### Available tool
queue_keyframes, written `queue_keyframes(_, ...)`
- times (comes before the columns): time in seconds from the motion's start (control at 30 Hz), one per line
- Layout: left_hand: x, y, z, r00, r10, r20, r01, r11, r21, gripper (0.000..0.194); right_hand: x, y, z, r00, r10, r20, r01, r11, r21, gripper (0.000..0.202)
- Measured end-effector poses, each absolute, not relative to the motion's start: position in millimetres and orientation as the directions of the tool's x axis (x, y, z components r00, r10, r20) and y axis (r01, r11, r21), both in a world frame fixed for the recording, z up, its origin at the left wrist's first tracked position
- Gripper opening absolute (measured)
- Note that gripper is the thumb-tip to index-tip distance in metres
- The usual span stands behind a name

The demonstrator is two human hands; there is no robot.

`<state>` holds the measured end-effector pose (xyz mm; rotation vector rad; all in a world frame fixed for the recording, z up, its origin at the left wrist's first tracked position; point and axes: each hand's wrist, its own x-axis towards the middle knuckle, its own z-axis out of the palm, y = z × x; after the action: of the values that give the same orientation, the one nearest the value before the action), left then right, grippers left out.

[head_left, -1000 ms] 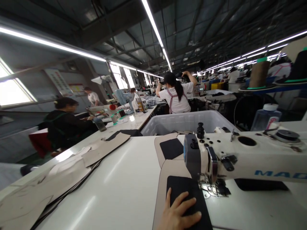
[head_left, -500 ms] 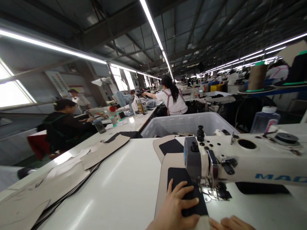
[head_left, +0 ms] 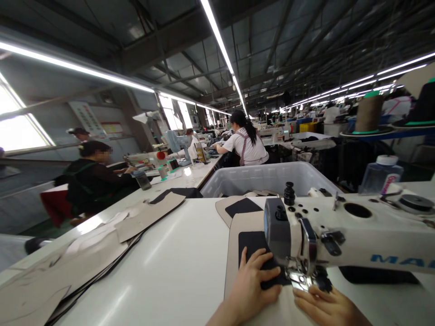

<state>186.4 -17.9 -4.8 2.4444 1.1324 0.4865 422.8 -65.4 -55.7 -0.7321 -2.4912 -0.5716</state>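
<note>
Head view shows the left hand (head_left: pixel 253 285) pressed flat on the black patch (head_left: pixel 253 244) and the right hand (head_left: pixel 326 305) spread open beside the sewing machine's (head_left: pixel 340 235) foot, steadying the fabric.

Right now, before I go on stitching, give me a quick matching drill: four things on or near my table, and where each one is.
Things:
1. left hand
2. right hand
3. white bin
4. clear bottle

Places:
a. behind the sewing machine, on the right
b. flat on the black patch
c. beyond the table's far edge
d. just below the presser foot

Pairs: 1-b, 2-d, 3-c, 4-a
</note>
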Motion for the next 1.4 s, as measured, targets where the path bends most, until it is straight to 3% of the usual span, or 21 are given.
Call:
queue_keyframes(0.13,188,-17,-3,0.605,0.769,0.207,0.636,-0.623,0.455,0.031,424,-63,-45,-0.728,0.409,0.550,0.612,0.749,0.252,0.043)
queue_keyframes(0.27,194,-25,-28,0.633,0.679,0.371,0.542,-0.731,0.415,0.028,422,-62,-35,-0.727,0.443,0.524,0.632,0.730,0.260,0.040)
queue_keyframes(0.37,208,-35,-63,0.597,0.515,0.616,0.494,-0.840,0.224,0.017,425,-61,-33,-0.740,0.389,0.548,0.597,0.755,0.270,0.032)
queue_keyframes(0.43,217,-41,-80,0.531,0.395,0.750,0.542,-0.838,0.057,0.022,428,-61,-34,-0.741,0.406,0.535,0.597,0.763,0.247,0.031)
queue_keyframes(0.5,223,-45,-87,0.522,0.330,0.786,0.576,-0.817,-0.040,0.028,431,-63,-35,-0.744,0.436,0.506,0.606,0.760,0.235,0.031)
queue_keyframes(0.6,220,-47,-78,0.607,0.360,0.708,0.567,-0.820,-0.069,0.030,432,-66,-30,-0.743,0.460,0.486,0.624,0.738,0.255,0.032)
queue_keyframes(0.7,209,-44,-61,0.732,0.425,0.532,0.500,-0.866,0.003,0.027,429,-67,-20,-0.744,0.452,0.492,0.624,0.733,0.271,0.034)
queue_keyframes(0.83,196,-33,-35,0.855,0.442,0.271,0.373,-0.887,0.272,0.030,424,-65,-12,-0.719,0.442,0.536,0.623,0.752,0.215,0.038)
queue_keyframes(0.9,192,-27,-23,0.867,0.437,0.240,0.327,-0.862,0.388,0.031,423,-65,-12,-0.703,0.436,0.562,0.619,0.764,0.182,0.038)
queue_keyframes(1.1,188,-6,1,0.845,0.473,0.250,0.235,-0.748,0.621,0.032,427,-65,-30,-0.749,0.398,0.531,0.582,0.778,0.239,0.038)
queue_keyframes(1.23,187,3,5,0.830,0.492,0.263,0.228,-0.730,0.645,0.030,428,-64,-35,-0.773,0.388,0.502,0.570,0.771,0.282,0.034)
queue_keyframes(1.4,188,-5,-5,0.810,0.536,0.238,0.364,-0.778,0.513,0.033,428,-62,-26,-0.809,0.365,0.462,0.552,0.742,0.381,0.035)
